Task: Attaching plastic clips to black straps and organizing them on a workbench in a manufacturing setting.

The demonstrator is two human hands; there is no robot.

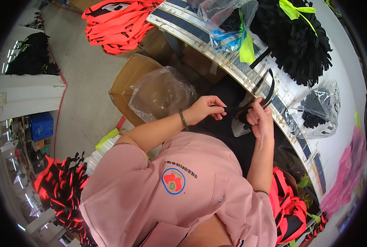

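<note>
While gripping a black strap [249, 108] between both hands, held above the lap and just short of the white worktable's [335, 53] ruled edge. Left hand [204, 109]: fingers curled closed, pinching the strap's flat left end between thumb and fingertips; a dark band round the wrist. Right hand [259, 119]: fingers folded shut round the strap's middle, thumb on top. Long axis of the strap: roughly level between the two hands, then rising from the right hand in a curved loop that arcs up and to the right, over the table edge, tip pointing toward the black bundle.

Packages, by place:
- Clear plastic bag [226, 20] on the table at top centre, crumpled, holding dark pieces and something blue, tied with a fluorescent yellow-green ribbon [246, 47] hanging down.
- Large bundle of black cut straps [303, 37], top right, fringed at the edges, bound with another yellow-green tie.
- Small clear bag [315, 111] of black pieces, right of the hands, lying on the table.
- Pink fabric [348, 173] at the far right edge of the table.
- Open brown cardboard box [128, 78] on the floor, left of the hands, with an empty clear bag [163, 92] bulging out of it.
- Heap of orange-red straps [117, 22], top left; more orange-red webbing [288, 206] at lower right.
- Bundle of red-and-black straps [62, 185], lower left.

Round red, white and blue badge [173, 181] on the pink shirt [183, 197], with a curved line of small dark lettering above it.
</note>
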